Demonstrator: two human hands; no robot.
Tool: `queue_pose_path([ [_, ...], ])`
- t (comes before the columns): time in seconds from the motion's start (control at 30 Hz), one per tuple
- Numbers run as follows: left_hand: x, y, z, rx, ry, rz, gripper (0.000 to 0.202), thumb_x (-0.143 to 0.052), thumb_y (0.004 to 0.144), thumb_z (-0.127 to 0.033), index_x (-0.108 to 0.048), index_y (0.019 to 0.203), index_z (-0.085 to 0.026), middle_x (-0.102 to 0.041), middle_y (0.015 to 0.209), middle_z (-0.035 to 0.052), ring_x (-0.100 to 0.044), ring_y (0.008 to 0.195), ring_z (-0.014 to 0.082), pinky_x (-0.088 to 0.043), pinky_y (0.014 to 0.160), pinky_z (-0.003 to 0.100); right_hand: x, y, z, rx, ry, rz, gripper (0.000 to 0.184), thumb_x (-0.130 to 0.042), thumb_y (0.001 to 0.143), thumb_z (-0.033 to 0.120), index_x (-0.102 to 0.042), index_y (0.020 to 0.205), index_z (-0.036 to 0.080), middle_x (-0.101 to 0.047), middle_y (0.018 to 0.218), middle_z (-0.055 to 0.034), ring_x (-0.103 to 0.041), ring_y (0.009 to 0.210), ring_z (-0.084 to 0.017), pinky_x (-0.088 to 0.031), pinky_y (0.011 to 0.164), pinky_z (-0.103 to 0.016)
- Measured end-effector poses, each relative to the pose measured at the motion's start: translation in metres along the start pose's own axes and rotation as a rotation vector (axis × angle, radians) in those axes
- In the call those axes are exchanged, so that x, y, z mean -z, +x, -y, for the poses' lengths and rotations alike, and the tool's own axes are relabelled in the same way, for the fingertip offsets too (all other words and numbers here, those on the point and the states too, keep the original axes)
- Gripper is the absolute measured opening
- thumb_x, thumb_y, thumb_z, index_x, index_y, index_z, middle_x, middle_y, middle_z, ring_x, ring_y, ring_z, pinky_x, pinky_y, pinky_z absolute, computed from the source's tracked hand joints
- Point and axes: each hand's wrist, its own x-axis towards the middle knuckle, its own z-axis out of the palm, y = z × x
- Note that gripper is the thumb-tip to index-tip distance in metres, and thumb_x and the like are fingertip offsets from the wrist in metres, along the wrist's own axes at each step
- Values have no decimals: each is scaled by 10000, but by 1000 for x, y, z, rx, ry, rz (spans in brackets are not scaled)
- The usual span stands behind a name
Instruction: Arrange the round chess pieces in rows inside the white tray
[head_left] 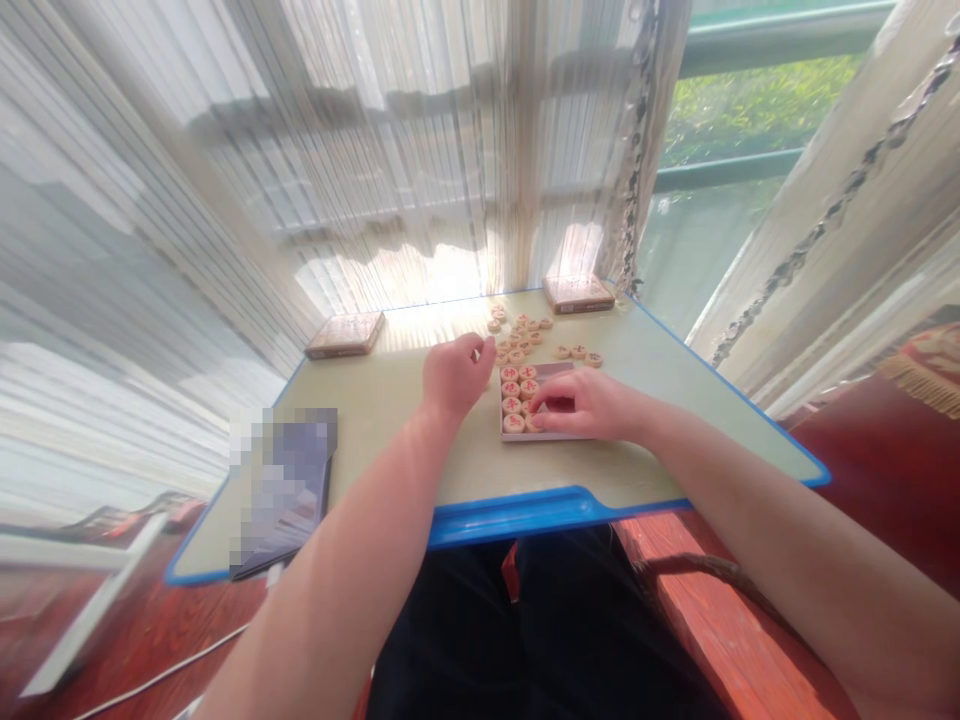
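Note:
A shallow open box (555, 437) on the table holds round wooden Chinese chess pieces (510, 390) with red characters, set in two columns on its left side. My right hand (592, 402) reaches over the box from the right. Its thumb and fingertips grip a Chinese chess piece (532, 424) at the near end of the second column; the fingers partly cover that column. My left hand (456, 372) hovers left of the box with its fingers curled in a pinch. Whatever it holds, if anything, is hidden. Loose Chinese chess pieces (521, 338) lie scattered just beyond the box.
Two flat closed boxes stand at the back, one at the left corner (346, 334) and one at the right (577, 294). A dark tablet-like object (289, 495), partly pixelated, lies at the left. The table (390, 440) has a blue raised rim. Sheer curtains (420, 150) hang behind.

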Motion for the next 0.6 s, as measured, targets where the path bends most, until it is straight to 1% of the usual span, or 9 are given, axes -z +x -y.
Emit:
queue_pose_path([
  [0.1,0,0,0,-2,-2,2,341,-466,838,-354,-560,561,-179,-475,480,-4,-409,481,114,-264,512,249,0,0,1,8,14,2,262,-572,787,382,-706,864,170,-646,680,-7,-537,589,-110,-368,552,-218],
  [0.23,0,0,0,-10,-1,8,343,-462,839,-355,-555,558,-181,-467,476,-5,-405,480,114,-266,512,248,2,-1,3,13,25,-4,271,-562,796,374,-704,895,166,-661,725,-22,-545,613,-118,-380,575,-228],
  [0.33,0,0,1,-16,-3,8,342,-461,840,-352,-554,557,-182,-471,476,-6,-408,481,114,-269,515,247,3,-1,5,-3,35,-22,234,-551,790,296,-702,907,161,-658,734,-23,-538,607,-115,-384,568,-225],
  [0.47,0,0,0,-16,7,19,343,-460,841,-356,-561,563,-184,-492,486,0,-430,490,119,-277,520,251,3,-1,6,-25,27,-134,225,-546,765,208,-701,914,143,-644,727,-29,-539,634,-117,-402,609,-229],
  [0.5,0,0,0,-15,9,24,344,-458,842,-359,-564,566,-185,-497,486,1,-436,492,121,-280,521,252,3,-1,6,-19,29,-144,222,-550,760,202,-701,911,142,-637,721,-27,-537,632,-116,-403,611,-229],
  [0.6,0,-1,-1,-8,8,41,347,-452,846,-369,-574,577,-188,-510,490,4,-453,499,127,-293,528,255,2,-1,5,15,50,-121,191,-558,753,190,-706,869,158,-617,709,-19,-521,600,-104,-396,578,-224],
])
